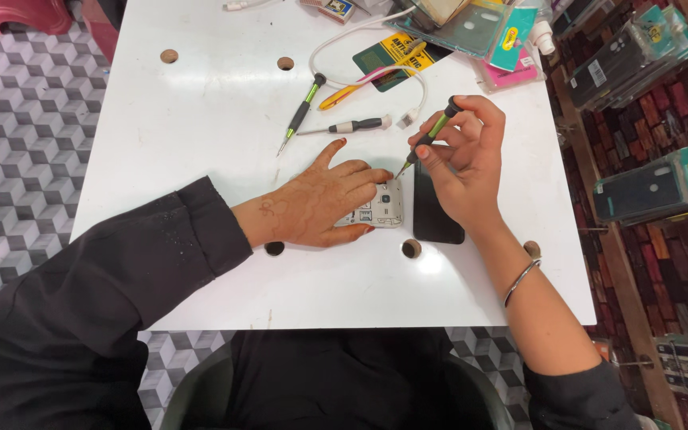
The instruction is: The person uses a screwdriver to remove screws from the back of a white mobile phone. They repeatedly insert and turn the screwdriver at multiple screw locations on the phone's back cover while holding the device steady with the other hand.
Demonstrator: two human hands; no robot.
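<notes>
The left hand (324,203) lies flat, palm down, on the near middle of the white square desk (201,119), its spread fingers pressing a small opened phone body with a pale, exposed inner frame (381,205) onto the surface; it pins the part rather than closing round it. The right hand (462,155) is closed in a fingertip grip on a slim green-and-black precision screwdriver (430,137), held slanted with its tip down at the upper right corner of the phone body; whether the tip is seated in a screw is too small to tell. The step looks like work on a screw in that corner, and the next move would call for the tip staying square in the head while the left hand stops the body from turning. Just right of the phone body, partly under the right hand, lies a flat black rectangular panel (437,219). Behind the hands rest a second green-handled screwdriver (302,114), a black-and-white-handled screwdriver (344,127) and a looped white cable (376,56), with packaged phone covers (471,28) crowding the far right corner. The left half of the desk is bare, so there is room that way; the near edge lies close below the wrists, and round holes (412,248) sit just in front of the work.
</notes>
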